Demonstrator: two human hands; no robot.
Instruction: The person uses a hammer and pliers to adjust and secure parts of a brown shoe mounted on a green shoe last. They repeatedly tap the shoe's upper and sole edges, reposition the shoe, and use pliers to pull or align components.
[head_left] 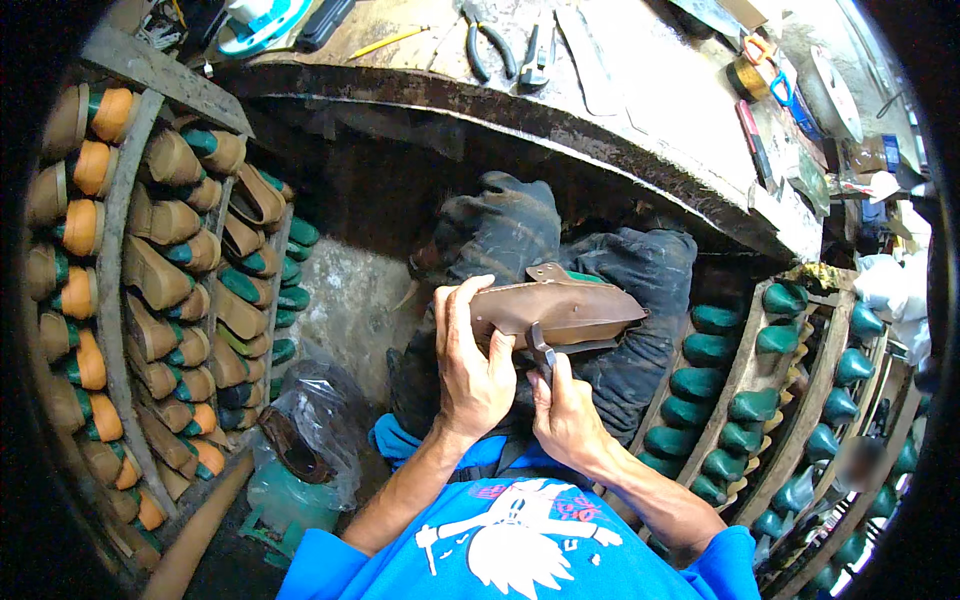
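Hands hemmed: workbench edge (560,130) ahead, shoe racks (150,290) left and right (760,390); open gap over knees (560,250).

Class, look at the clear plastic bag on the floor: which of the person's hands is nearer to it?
Left. The left hand grips the brown shoe on the side toward the plastic bag; the right hand, holding a tool, lies farther away.

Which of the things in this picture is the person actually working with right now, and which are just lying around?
In hand:
- brown leather shoe upper on a green last, in the left hand
- small dark metal tool, in the right hand

Lying about:
- dark-handled pliers on the worn workbench
- orange-handled scissors
- racks of green shoe lasts
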